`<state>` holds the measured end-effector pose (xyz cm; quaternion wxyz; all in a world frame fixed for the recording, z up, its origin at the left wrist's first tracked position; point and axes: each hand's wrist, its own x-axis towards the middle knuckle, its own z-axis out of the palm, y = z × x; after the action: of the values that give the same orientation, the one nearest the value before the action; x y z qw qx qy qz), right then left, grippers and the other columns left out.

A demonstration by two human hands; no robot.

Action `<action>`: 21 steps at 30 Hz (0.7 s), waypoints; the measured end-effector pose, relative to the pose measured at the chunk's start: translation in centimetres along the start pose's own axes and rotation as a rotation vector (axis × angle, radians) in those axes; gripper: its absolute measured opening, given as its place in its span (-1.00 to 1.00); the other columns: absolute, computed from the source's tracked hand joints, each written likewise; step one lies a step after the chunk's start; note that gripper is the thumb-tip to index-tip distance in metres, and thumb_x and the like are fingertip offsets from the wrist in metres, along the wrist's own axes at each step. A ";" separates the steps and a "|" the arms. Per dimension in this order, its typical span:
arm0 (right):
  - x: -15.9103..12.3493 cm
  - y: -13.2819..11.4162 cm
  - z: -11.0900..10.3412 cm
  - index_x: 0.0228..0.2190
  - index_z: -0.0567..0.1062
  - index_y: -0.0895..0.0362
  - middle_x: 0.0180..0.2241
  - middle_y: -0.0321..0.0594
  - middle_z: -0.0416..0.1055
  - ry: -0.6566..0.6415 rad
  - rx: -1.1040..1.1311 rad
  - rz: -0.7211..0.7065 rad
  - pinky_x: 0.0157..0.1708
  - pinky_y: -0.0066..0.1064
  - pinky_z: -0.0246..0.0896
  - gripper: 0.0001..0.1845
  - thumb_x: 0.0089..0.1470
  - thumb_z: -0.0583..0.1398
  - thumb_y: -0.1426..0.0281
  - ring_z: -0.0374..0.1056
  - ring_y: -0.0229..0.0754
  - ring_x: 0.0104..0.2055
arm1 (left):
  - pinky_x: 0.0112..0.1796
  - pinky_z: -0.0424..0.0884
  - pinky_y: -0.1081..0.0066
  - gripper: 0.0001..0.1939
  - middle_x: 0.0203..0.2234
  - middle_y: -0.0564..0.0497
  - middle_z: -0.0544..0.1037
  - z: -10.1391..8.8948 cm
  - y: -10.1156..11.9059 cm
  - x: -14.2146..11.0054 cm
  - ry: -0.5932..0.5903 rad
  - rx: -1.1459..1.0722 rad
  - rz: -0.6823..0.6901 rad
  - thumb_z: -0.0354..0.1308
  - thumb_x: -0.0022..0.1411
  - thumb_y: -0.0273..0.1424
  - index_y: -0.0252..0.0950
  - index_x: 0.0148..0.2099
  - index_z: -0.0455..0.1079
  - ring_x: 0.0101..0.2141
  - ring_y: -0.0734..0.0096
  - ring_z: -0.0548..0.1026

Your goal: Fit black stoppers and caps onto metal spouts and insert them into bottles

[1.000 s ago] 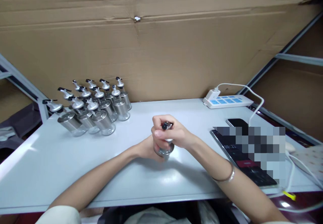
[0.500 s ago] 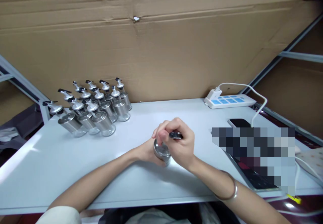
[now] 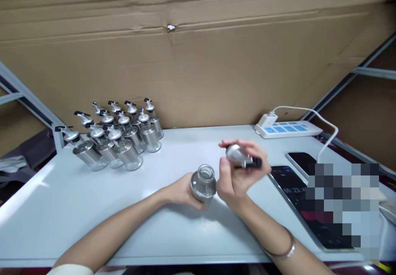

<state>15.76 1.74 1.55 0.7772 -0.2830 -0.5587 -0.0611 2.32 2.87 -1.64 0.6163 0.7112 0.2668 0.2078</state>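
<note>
My left hand wraps round the base of a small glass bottle with a metal sleeve at the middle of the white table. The bottle's mouth is uncovered. My right hand holds a silver pourer cap with a black spout just to the right of the bottle and slightly above it, apart from the neck.
Several capped bottles of the same kind stand grouped at the table's back left. A white power strip with a cable lies at the back right. A phone and a dark tablet lie on the right. A cardboard wall stands behind.
The cap has come off the bottle. My right hand lifted it away to the right, and the bottle's mouth now shows. My left hand kept its hold on the bottle.
</note>
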 end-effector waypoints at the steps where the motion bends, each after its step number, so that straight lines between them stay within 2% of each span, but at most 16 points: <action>1: 0.3 0.7 0.2 0.03 0.16 -0.09 -0.11 -0.16 0.17 -0.055 0.017 0.049 -0.25 -0.15 0.45 -0.52 0.10 0.07 0.51 0.40 -0.15 -0.19 | -0.32 0.35 0.42 -0.65 -0.45 0.06 0.43 -0.1 -0.1 -0.1 0.003 -0.020 0.005 0.35 -0.25 -0.47 -0.35 -0.33 0.37 -0.39 0.39 0.38; 3: 0.6 2.1 0.0 0.13 0.06 -0.13 -0.10 -0.16 0.22 -0.143 0.060 0.126 -0.19 -0.16 0.45 -0.43 0.15 0.07 0.50 0.44 -0.16 -0.19 | -0.25 0.36 0.38 -0.62 -0.39 0.00 0.46 -0.5 -0.2 -0.7 0.036 -0.051 0.016 0.35 -0.24 -0.46 -0.35 -0.29 0.37 -0.33 0.34 0.41; 5: 0.7 3.3 -0.6 0.17 0.02 -0.16 -0.12 -0.19 0.29 -0.188 0.067 0.197 -0.20 -0.19 0.46 -0.40 0.18 0.08 0.48 0.46 -0.21 -0.27 | -0.19 0.36 0.34 -0.58 -0.30 -0.06 0.49 -1.3 -0.5 -1.6 0.092 -0.064 0.015 0.36 -0.22 -0.45 -0.35 -0.23 0.37 -0.26 0.28 0.44; 8: 0.2 4.2 -1.4 0.04 0.25 -0.04 -0.21 -0.20 0.39 -0.225 -0.010 0.284 -0.22 -0.24 0.46 -0.63 0.20 0.10 0.41 0.46 -0.21 -0.29 | -0.12 0.36 0.27 -0.53 -0.22 -0.12 0.50 -3.2 -1.2 -3.4 0.214 -0.041 -0.010 0.38 -0.15 -0.37 -0.35 -0.15 0.36 -0.19 0.20 0.46; 11: -0.4 4.0 -1.6 -0.06 0.34 0.03 -0.30 -0.23 0.44 -0.302 -0.097 0.289 -0.27 -0.29 0.44 -0.72 0.16 0.15 0.39 0.45 -0.20 -0.30 | -0.03 0.33 0.18 -0.46 -0.14 -0.17 0.49 -5.4 -2.1 -4.9 0.413 0.050 -0.041 0.39 -0.11 -0.27 -0.35 -0.07 0.34 -0.11 0.10 0.45; 14: -0.8 3.2 -1.4 -0.12 0.36 0.05 -0.40 -0.28 0.45 -0.421 -0.145 0.156 -0.33 -0.33 0.41 -0.74 0.10 0.18 0.42 0.41 -0.24 -0.41 | 0.08 0.25 0.05 -0.25 -0.02 -0.21 0.43 -7.1 -3.2 -5.4 0.679 0.157 -0.047 0.39 -0.11 -0.19 -0.32 0.09 0.23 0.02 -0.01 0.39; 16: -0.8 2.7 -1.3 -0.15 0.35 0.05 -0.43 -0.30 0.46 -0.477 -0.141 0.069 -0.36 -0.36 0.39 -0.75 0.09 0.17 0.46 0.37 -0.25 -0.46 | 0.12 0.20 0.03 -0.09 0.06 -0.21 0.34 -7.8 -3.8 -5.2 0.853 0.231 0.045 0.39 -0.13 -0.17 -0.28 0.20 0.07 0.09 -0.02 0.32; 18: -0.9 2.4 -1.3 -0.16 0.34 0.05 -0.44 -0.29 0.46 -0.501 -0.130 0.036 -0.38 -0.36 0.38 -0.75 0.08 0.15 0.48 0.36 -0.25 -0.48 | 0.14 0.20 0.07 -0.03 0.13 -0.23 0.23 -8.0 -4.3 -4.9 1.023 0.352 0.214 0.39 -0.11 -0.21 -0.24 0.24 -0.07 0.16 0.02 0.25; 21: -0.8 2.1 -1.3 -0.15 0.35 0.05 -0.43 -0.28 0.46 -0.509 -0.128 0.045 -0.36 -0.34 0.37 -0.74 0.07 0.15 0.47 0.36 -0.24 -0.47 | 0.17 0.17 0.04 -0.19 0.16 -0.20 0.12 -7.5 -4.2 -4.7 1.265 0.689 0.500 0.34 -0.03 -0.33 -0.17 0.18 -0.05 0.20 0.06 0.18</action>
<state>17.44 2.65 -0.29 0.5934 -0.3504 -0.7246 -0.0059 -6.52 6.05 -4.50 0.0237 0.6481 0.4499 0.6140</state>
